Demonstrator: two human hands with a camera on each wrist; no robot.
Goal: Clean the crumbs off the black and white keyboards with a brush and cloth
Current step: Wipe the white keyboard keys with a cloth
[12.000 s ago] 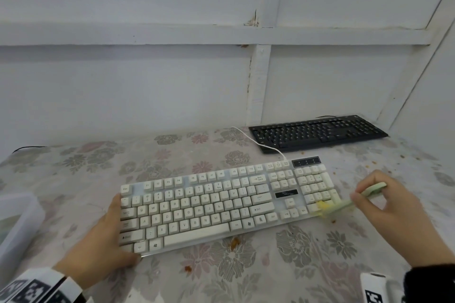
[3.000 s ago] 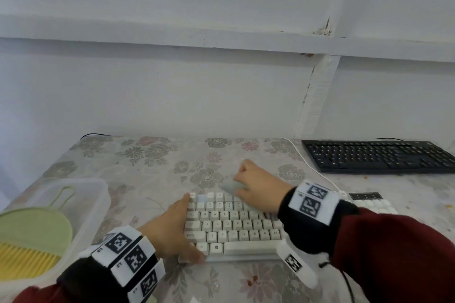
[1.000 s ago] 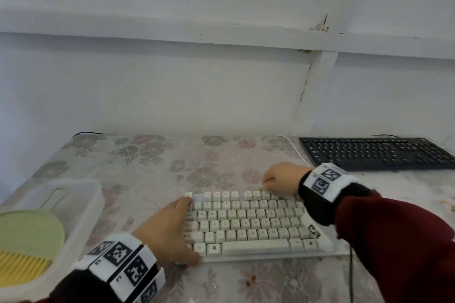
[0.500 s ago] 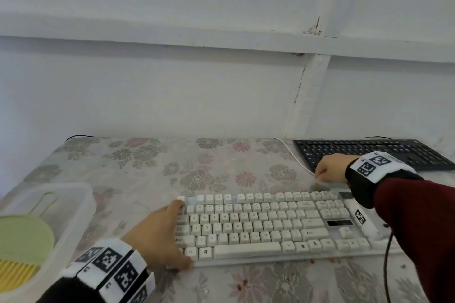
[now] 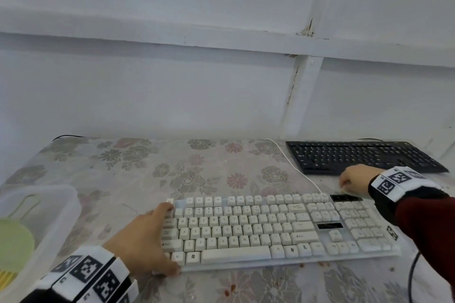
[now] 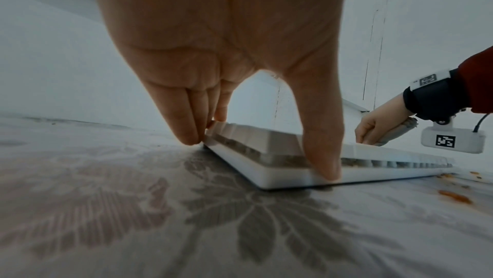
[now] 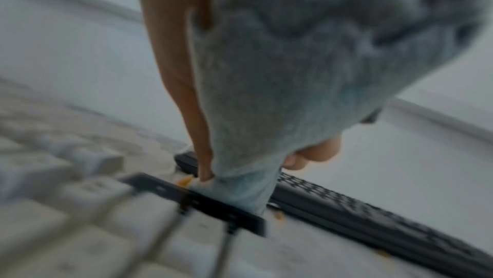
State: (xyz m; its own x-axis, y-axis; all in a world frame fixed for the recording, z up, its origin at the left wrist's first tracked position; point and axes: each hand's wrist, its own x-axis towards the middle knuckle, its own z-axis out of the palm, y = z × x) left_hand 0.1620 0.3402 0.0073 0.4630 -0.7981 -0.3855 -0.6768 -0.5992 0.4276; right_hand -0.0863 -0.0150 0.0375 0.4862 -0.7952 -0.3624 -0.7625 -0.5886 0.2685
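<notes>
While wiping: right hand bunches the cloth at white keyboard's far corner.
Left hand: fingers straight, bracing its end.
Risk: crumbs could get flicked onto black keyboard just behind.

white keyboard: full-size, cream keys, lying flat on the floral table, its white cable trailing toward the wall.
black keyboard: flat, low-profile, set at the far right of the table, just behind the white one.
cloth: grey-blue, bunched, pressed down at the far right corner of the white keyboard.
brush: green body, yellow bristles, kept in a clear tub at the left.
crumbs: orange bits scattered on the table along the white keyboard's front edge.
</notes>
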